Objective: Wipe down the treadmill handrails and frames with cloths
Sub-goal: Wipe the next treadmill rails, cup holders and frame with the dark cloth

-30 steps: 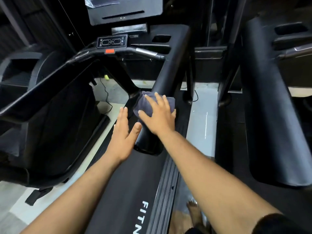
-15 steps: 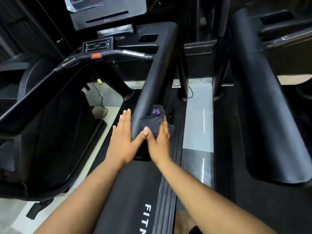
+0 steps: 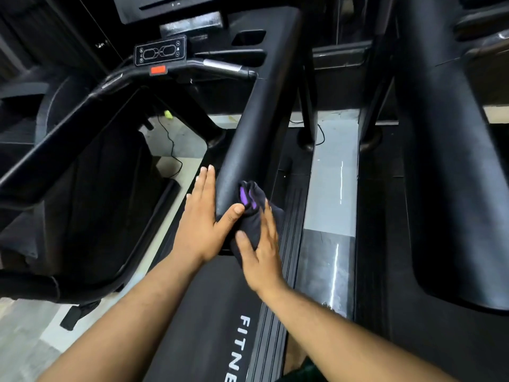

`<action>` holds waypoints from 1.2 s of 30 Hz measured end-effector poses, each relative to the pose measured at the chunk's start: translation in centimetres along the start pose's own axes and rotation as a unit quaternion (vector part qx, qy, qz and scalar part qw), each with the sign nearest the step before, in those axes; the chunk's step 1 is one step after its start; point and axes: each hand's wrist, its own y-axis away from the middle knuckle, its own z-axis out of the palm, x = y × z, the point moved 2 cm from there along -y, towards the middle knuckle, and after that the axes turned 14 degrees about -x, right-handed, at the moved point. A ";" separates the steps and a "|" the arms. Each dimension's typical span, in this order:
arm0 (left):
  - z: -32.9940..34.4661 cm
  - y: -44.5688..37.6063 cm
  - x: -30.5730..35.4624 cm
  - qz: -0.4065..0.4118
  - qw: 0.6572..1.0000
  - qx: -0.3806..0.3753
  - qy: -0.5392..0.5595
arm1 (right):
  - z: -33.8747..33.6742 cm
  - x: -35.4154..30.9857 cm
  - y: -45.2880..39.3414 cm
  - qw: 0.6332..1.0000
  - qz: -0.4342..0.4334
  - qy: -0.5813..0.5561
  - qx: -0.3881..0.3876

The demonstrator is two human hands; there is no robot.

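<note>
Head view: the dark cloth (image 3: 252, 216), bunched so that a purple patch shows on its upper fold, sits at the lower end of the treadmill's padded handrail (image 3: 253, 128). A second ago it lay spread flat under the right palm, higher up the rail; it has since slid down to the rail's end and gathered into a wad. By my reading, the top face of this stretch has been wiped and the stroke is finishing at the end cap, with the rail's sides and the frame below probably still to do.

The right hand (image 3: 261, 255) lies at about 5 o'clock from the cloth, fingers straight and pressed along the wad's right side, thumb laid on its lower edge; it pushes the cloth rather than closing round it. The left hand (image 3: 203, 216) is at 9 o'clock from the cloth, fingers straight and flat along the rail's left flank, its thumb reaching across to touch the cloth's left edge. Between them, the two hands sandwich the cloth against the rail end.

At 11 o'clock, the console panel (image 3: 161, 52) with its red tab sits above the crossbar. A neighbouring treadmill's rail (image 3: 446, 161) runs along at 3 o'clock, well apart.
</note>
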 end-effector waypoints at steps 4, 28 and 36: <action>0.2 0.2 0.1 -0.007 1.000 0.005 -0.006 | -1.4 0.4 -1.4 0.981 0.119 -0.146 0.038; 0.0 -0.3 -0.7 -0.021 0.927 0.028 0.373 | -2.4 -6.0 -8.5 0.969 0.066 0.222 -0.085; 0.4 -0.1 -0.7 -0.008 0.981 0.061 0.186 | -1.2 -4.1 -3.6 0.972 0.001 0.215 -0.096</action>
